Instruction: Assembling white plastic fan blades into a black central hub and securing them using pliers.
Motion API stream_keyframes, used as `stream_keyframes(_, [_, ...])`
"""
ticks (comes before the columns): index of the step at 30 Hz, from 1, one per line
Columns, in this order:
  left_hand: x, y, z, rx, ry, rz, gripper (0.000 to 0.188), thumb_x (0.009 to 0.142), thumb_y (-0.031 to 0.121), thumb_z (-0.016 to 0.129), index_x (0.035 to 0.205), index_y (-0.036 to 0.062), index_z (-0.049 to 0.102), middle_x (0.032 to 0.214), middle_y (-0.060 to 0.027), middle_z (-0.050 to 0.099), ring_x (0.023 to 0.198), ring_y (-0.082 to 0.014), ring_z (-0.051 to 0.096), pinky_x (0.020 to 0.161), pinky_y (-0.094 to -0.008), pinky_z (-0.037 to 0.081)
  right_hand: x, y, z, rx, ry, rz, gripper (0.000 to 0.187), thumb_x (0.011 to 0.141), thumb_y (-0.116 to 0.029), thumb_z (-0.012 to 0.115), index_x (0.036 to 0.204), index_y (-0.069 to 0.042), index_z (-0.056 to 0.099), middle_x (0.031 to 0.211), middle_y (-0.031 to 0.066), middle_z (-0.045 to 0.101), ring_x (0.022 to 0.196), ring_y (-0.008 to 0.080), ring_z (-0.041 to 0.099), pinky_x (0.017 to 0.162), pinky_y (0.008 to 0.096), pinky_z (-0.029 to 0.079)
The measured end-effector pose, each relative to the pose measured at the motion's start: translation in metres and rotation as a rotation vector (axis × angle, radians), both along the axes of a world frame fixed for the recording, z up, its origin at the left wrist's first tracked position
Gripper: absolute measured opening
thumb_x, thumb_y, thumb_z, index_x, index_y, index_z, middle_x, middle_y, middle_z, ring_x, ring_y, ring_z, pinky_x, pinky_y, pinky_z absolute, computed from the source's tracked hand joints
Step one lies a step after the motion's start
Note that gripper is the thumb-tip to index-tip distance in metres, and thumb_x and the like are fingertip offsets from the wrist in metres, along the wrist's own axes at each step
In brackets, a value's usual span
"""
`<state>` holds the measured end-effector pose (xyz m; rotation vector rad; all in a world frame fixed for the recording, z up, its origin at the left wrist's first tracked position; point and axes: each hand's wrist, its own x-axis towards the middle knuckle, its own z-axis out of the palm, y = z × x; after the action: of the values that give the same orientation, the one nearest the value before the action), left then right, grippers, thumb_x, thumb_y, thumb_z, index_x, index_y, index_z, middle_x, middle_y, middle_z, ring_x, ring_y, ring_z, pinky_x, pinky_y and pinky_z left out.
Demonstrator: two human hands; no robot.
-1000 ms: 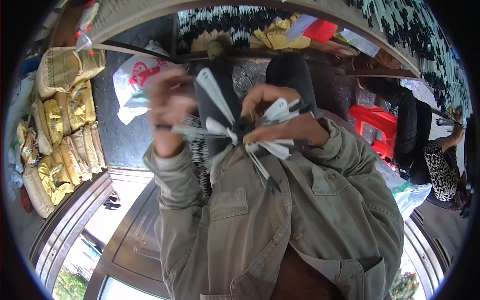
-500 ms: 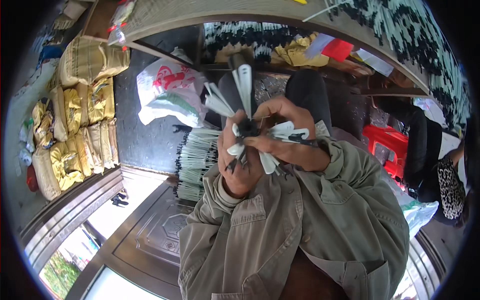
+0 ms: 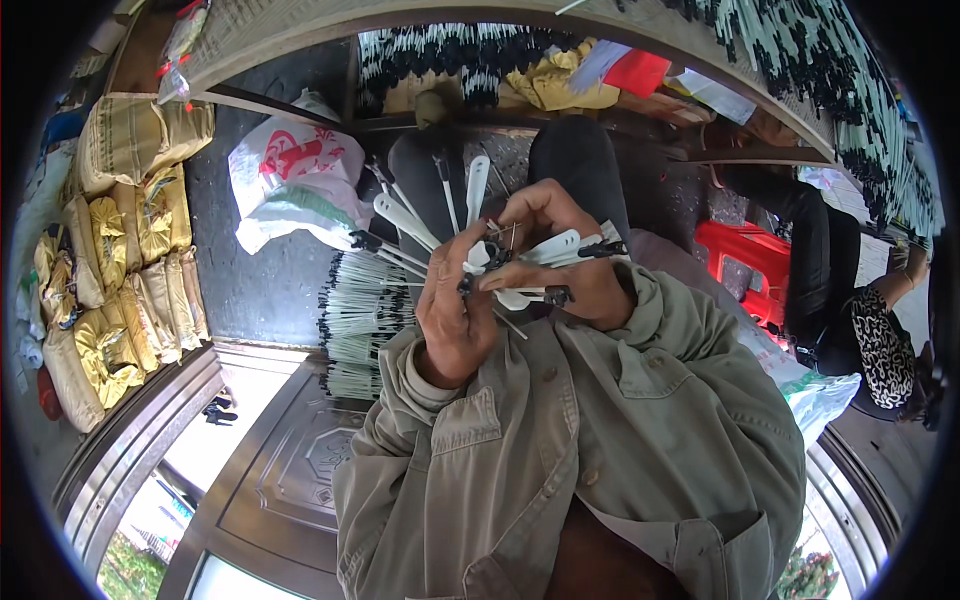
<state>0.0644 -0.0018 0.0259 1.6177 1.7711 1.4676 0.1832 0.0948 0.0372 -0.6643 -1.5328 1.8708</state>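
— What do we hold?
— Our left hand is clenched around a fanned bunch of thin white plastic strips with black tips, raised at chest height.
— And the other?
— Our right hand pinches strips from the same bunch.

The person wears an olive-khaki work jacket of plain woven cloth, with buttons down the front and a flapped chest pocket. Its long sleeves end in loose cuffs at the wrists. Both hands are bare, without gloves or rings.
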Motion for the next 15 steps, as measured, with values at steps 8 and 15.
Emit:
stream_keyframes(8, [0.000,-0.001,0.002,-0.008,0.010,0.022,0.053,0.065,-0.004,0.065,0.115,-0.0037,0.049,0.100,-0.0191,0.057,0.088,-0.0329,0.059,0.077,-0.0358,0.047,0.004,0.003,-0.009,0.034,-0.048,0.059,0.051,0.065,-0.009,0.078,0.105,-0.003,0.046,0.081,0.0016,0.052,0.075,0.0063,0.048,0.070,0.0233,0.039])
stream_keyframes(15, [-0.033,-0.006,0.010,-0.063,-0.435,-0.151,0.042,0.065,0.020,0.076,0.096,-0.0029,0.061,0.089,-0.0115,0.062,0.076,-0.0198,0.060,0.069,-0.0282,0.045,0.023,0.020,-0.012,-0.823,0.481,0.440,0.051,0.082,-0.018,0.060,0.122,0.004,0.038,0.111,0.0187,0.054,0.102,0.0218,0.054,0.087,0.0301,0.041])
